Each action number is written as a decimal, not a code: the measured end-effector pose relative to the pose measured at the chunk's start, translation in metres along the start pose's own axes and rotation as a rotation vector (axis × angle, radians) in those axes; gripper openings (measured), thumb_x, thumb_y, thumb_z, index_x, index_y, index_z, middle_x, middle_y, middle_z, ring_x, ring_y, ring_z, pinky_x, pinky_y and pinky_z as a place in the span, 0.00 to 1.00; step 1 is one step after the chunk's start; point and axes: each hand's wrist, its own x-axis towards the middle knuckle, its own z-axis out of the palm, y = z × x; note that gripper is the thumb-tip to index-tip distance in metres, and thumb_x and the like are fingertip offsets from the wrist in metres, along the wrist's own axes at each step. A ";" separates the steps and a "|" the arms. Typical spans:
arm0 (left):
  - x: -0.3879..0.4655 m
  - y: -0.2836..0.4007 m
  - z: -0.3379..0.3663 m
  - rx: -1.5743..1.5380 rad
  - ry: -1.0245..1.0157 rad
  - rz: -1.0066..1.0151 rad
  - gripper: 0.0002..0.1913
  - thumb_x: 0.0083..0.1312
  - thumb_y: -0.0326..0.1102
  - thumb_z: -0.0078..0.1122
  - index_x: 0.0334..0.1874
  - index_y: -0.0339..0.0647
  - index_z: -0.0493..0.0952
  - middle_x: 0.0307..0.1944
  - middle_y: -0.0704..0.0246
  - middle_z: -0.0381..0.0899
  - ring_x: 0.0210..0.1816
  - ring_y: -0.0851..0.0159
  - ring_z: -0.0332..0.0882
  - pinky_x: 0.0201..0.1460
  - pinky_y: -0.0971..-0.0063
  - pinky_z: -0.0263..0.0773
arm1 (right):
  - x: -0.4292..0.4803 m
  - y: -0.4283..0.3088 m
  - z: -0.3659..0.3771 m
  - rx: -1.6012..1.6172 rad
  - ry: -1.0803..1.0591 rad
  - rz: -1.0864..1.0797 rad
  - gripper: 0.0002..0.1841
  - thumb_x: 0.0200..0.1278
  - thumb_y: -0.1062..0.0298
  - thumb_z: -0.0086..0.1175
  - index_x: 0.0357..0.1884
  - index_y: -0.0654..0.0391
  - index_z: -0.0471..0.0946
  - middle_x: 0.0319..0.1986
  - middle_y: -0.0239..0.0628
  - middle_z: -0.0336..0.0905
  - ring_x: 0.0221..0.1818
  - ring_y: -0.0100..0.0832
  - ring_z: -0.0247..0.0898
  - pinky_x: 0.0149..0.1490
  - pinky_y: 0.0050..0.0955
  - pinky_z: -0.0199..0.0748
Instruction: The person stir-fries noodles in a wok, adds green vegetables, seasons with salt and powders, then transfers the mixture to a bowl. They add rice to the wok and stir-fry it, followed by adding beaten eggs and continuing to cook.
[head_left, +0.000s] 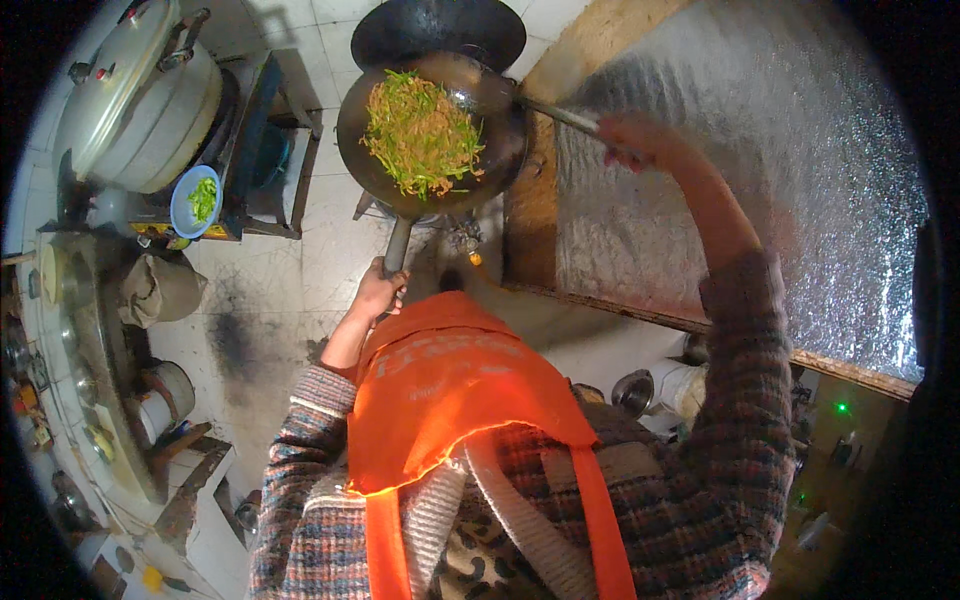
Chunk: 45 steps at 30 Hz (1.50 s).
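Note:
My left hand (380, 291) is closed around the handle of a dark metal wok (499, 161) in front of me. In the wok lies a heap of green and brown shredded food (421, 135). My right hand (634, 142), slightly blurred, grips the grey handle of a cooking utensil (559, 114) that reaches from the right over the wok's rim. The utensil's head is a dark, rounded shape at the right of the food; whether it is a ladle or a spatula I cannot tell.
Behind the wok sits another dark wok (439, 30). At left, a large lidded metal pot (142, 112) stands near a blue bowl (196, 202) of green pieces. A foil-covered board (720, 150) spans the right side. A beige sack (159, 289) and a white bucket (166, 401) are at lower left.

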 end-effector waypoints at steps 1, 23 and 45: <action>0.000 0.000 0.000 -0.009 -0.007 0.004 0.16 0.65 0.37 0.55 0.48 0.36 0.64 0.27 0.67 0.73 0.15 0.74 0.67 0.15 0.80 0.67 | 0.020 -0.005 -0.003 0.365 0.024 0.054 0.14 0.65 0.60 0.50 0.45 0.59 0.73 0.21 0.36 0.75 0.11 0.20 0.60 0.14 0.23 0.59; 0.000 0.007 0.009 0.042 0.015 -0.071 0.16 0.65 0.36 0.56 0.47 0.37 0.62 0.26 0.66 0.73 0.14 0.73 0.68 0.14 0.79 0.67 | -0.048 -0.008 0.162 -0.321 0.413 -0.018 0.29 0.60 0.70 0.49 0.66 0.53 0.61 0.23 0.55 0.75 0.28 0.51 0.75 0.34 0.46 0.72; -0.018 -0.038 -0.039 1.049 -0.791 -0.058 0.20 0.66 0.45 0.43 0.56 0.41 0.66 0.44 0.57 0.73 0.39 0.56 0.72 0.41 0.62 0.71 | -0.178 -0.144 0.522 0.286 1.205 0.351 0.20 0.59 0.62 0.49 0.54 0.52 0.70 0.51 0.49 0.69 0.57 0.46 0.65 0.56 0.43 0.67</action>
